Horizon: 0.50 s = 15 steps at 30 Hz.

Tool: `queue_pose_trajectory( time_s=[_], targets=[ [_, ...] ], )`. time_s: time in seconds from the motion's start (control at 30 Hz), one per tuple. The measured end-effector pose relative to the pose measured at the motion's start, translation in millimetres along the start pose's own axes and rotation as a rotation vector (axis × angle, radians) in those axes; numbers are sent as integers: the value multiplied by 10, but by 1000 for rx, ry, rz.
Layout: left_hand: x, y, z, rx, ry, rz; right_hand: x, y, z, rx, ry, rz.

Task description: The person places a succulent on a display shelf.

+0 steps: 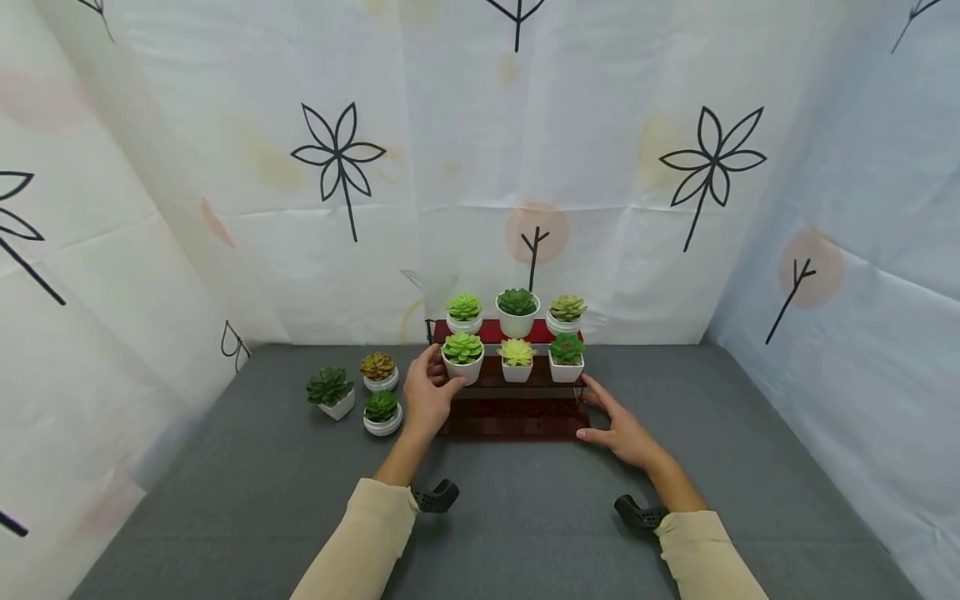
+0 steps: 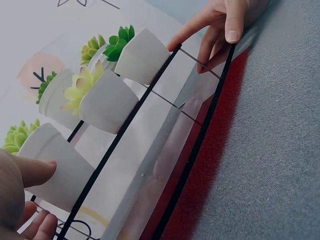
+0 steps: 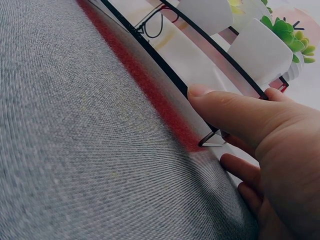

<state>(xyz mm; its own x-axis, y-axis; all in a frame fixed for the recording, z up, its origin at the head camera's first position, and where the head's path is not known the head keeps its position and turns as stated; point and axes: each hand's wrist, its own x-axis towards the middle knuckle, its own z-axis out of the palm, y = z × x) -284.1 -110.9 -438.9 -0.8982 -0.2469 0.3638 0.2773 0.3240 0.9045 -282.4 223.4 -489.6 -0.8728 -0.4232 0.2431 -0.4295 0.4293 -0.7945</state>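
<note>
A dark red tiered rack (image 1: 517, 419) with black wire edges carries several potted succulents in two rows. My left hand (image 1: 426, 398) holds the white pot of the bright green succulent (image 1: 462, 350) at the left of the front row. Its thumb (image 2: 42, 172) lies across the pot's face, and the other fingers curl at the rack's left end. At the opposite end, my right hand (image 1: 618, 429) grips the rack, its thumb (image 3: 210, 100) on the lower black rail and a fingertip by the upper rail. Nearest that hand is a dark green succulent (image 1: 566, 350) in an angular white pot.
Left of the rack, a dark succulent (image 1: 328, 387) in a tilted pot, a brownish succulent (image 1: 378, 368) and a green succulent (image 1: 382, 408) stand on the grey tabletop (image 1: 517, 533). Patterned cloth (image 1: 450, 150) hangs behind and along both sides. A black cord loop (image 1: 234, 343) hangs at back left.
</note>
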Motion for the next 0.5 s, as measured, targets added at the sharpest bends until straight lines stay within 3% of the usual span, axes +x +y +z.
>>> queue_pose_trajectory(
  time_s=[0.2,0.5],
  targets=[
    [-58,4,-83,24,-6,14,-9,9,1,2,2,-3],
    [-153,15,-267,69,-16,114,7,14,-1,12,4,-8]
  ],
)
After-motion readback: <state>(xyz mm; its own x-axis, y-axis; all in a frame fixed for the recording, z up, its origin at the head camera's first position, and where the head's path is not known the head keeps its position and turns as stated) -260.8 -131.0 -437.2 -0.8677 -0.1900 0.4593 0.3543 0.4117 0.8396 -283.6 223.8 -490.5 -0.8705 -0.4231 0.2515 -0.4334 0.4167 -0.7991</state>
